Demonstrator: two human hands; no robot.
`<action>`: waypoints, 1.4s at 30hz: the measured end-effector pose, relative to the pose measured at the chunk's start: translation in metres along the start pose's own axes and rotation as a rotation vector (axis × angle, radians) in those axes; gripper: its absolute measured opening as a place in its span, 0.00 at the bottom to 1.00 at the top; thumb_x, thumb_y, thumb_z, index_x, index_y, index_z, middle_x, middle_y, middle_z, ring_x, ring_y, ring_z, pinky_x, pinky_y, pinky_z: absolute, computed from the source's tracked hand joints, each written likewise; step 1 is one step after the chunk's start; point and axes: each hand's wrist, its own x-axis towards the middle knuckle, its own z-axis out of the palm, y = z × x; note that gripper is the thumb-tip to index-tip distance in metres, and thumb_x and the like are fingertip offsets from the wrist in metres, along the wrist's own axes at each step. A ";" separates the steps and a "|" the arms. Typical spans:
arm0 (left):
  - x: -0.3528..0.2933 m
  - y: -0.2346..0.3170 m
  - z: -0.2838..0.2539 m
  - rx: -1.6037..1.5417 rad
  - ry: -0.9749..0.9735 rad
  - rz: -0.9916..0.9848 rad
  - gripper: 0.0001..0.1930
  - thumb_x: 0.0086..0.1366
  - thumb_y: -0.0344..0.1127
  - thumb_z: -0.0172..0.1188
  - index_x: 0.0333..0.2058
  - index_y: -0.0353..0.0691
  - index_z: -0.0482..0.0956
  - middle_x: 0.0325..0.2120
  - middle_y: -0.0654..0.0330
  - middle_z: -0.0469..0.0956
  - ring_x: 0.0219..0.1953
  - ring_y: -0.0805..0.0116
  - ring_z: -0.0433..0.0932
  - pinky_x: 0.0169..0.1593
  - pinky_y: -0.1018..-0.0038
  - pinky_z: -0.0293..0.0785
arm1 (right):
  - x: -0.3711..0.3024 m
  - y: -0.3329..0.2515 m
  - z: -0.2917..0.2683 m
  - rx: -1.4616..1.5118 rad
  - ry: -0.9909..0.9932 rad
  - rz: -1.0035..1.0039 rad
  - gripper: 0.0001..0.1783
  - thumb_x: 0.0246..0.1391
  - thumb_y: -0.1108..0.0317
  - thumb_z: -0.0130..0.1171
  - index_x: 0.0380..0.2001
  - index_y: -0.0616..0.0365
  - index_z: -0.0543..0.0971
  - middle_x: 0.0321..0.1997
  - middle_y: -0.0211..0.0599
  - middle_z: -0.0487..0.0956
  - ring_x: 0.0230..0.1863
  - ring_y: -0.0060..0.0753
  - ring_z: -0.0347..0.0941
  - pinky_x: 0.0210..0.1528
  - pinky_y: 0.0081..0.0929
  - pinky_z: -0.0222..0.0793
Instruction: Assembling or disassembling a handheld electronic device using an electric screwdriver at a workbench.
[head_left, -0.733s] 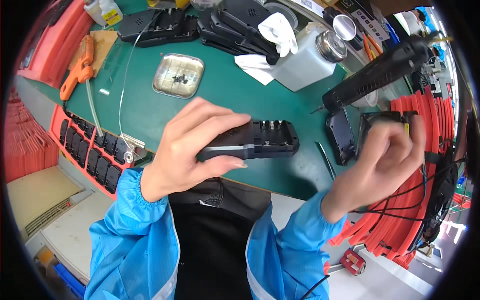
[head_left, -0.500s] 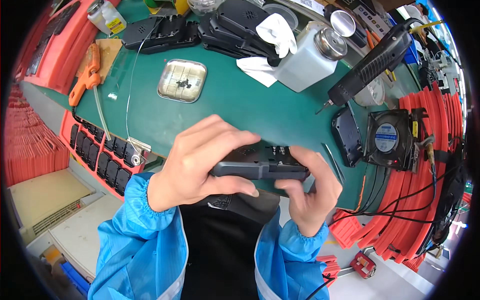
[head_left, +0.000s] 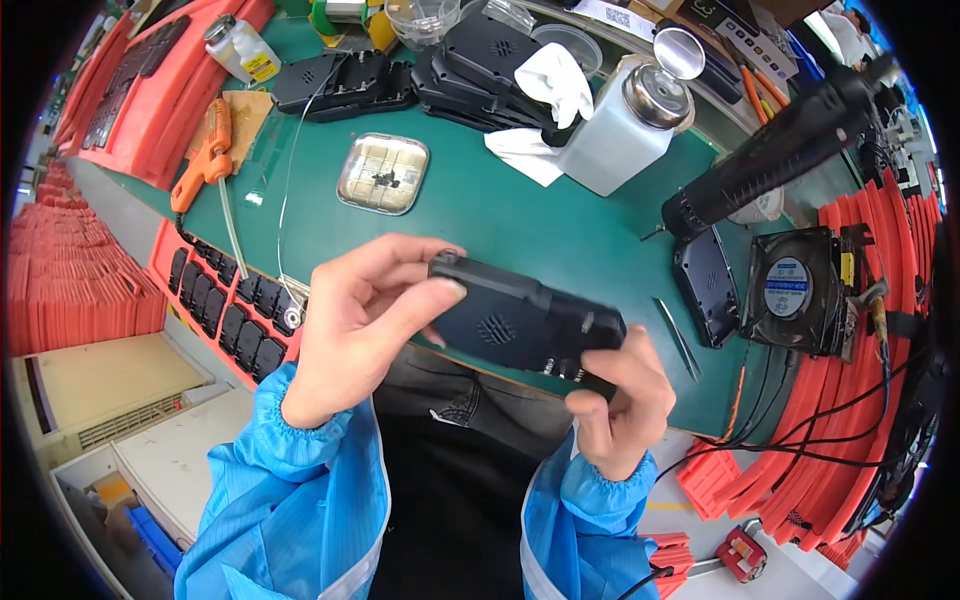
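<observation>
Between my two hands, above the bench's near edge, is a black plastic device housing (head_left: 505, 322) with a round pattern of speaker holes and metal contacts toward its right end. Its broad face is tilted up toward me. My left hand (head_left: 365, 325) pinches the left end, thumb on top and fingers behind. My right hand (head_left: 630, 395) grips the right end with thumb and bent fingers near the contacts. The housing's underside is hidden. A pair of tweezers (head_left: 678, 338) lies on the green bench (head_left: 560, 240) just beyond my right hand.
A black electric screwdriver (head_left: 770, 155) hangs at right, above another housing (head_left: 708, 285) and a fan (head_left: 792, 285). A metal dish (head_left: 383, 175) holds small dark screws. A pump bottle (head_left: 620, 130), stacked housings (head_left: 480, 75), an orange glue gun (head_left: 207, 165) and a red foam tray (head_left: 215, 310) surround the work area.
Both hands have tilted the housing, so its speaker-hole face now shows instead of its long edge. It slants down to the right. The hanging screwdriver appears to have swung.
</observation>
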 end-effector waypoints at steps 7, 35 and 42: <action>0.007 0.000 -0.002 0.169 -0.031 0.357 0.13 0.64 0.25 0.65 0.47 0.24 0.82 0.39 0.48 0.87 0.39 0.66 0.84 0.47 0.74 0.79 | -0.008 0.002 0.002 0.069 0.072 0.169 0.21 0.50 0.81 0.69 0.49 0.69 0.76 0.39 0.54 0.85 0.39 0.43 0.82 0.48 0.32 0.77; -0.004 0.017 -0.081 -0.495 0.331 0.402 0.25 0.73 0.29 0.56 0.65 0.36 0.61 0.50 0.40 0.79 0.39 0.62 0.83 0.40 0.68 0.83 | 0.015 -0.030 0.057 -0.027 -0.024 0.042 0.10 0.43 0.82 0.72 0.31 0.62 0.84 0.35 0.44 0.85 0.32 0.45 0.81 0.34 0.34 0.76; -0.037 0.007 -0.177 -0.166 0.740 0.465 0.20 0.75 0.35 0.58 0.60 0.33 0.67 0.48 0.44 0.81 0.36 0.66 0.82 0.38 0.71 0.81 | 0.022 -0.028 0.053 -0.073 -0.184 0.015 0.06 0.54 0.77 0.70 0.35 0.61 0.84 0.36 0.45 0.85 0.34 0.49 0.81 0.37 0.38 0.76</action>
